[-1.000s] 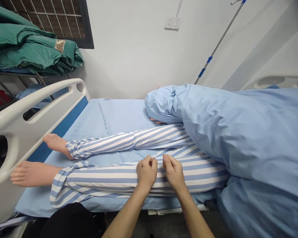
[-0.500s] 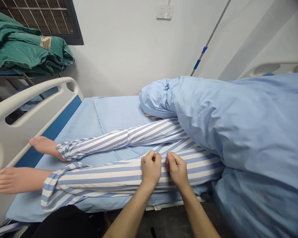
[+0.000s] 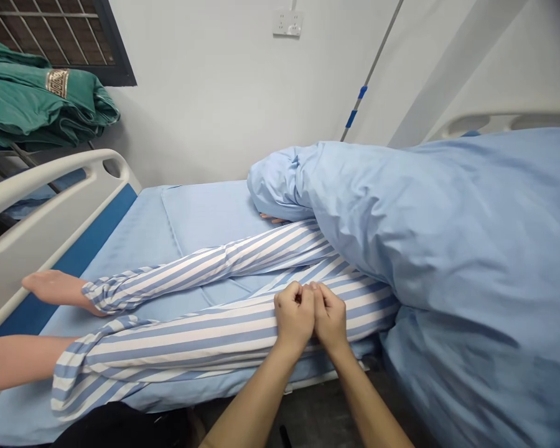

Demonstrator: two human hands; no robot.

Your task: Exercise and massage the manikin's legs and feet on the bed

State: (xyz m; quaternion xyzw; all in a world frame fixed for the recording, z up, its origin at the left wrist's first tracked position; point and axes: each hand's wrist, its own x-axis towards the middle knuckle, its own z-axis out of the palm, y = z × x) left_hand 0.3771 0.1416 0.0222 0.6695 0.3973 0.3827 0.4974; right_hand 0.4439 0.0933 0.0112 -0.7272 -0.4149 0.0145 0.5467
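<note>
Trousers lie on the bed; over their nearer leg, the left hand and right hand are clenched, touching side by side. Beyond bulges a quilt; farthest, a socket.

No text, label, brand, number or sign is readable

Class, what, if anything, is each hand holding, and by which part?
No held thing shows: left hand and right hand are curled over striped trousers, their insides hidden.
</note>
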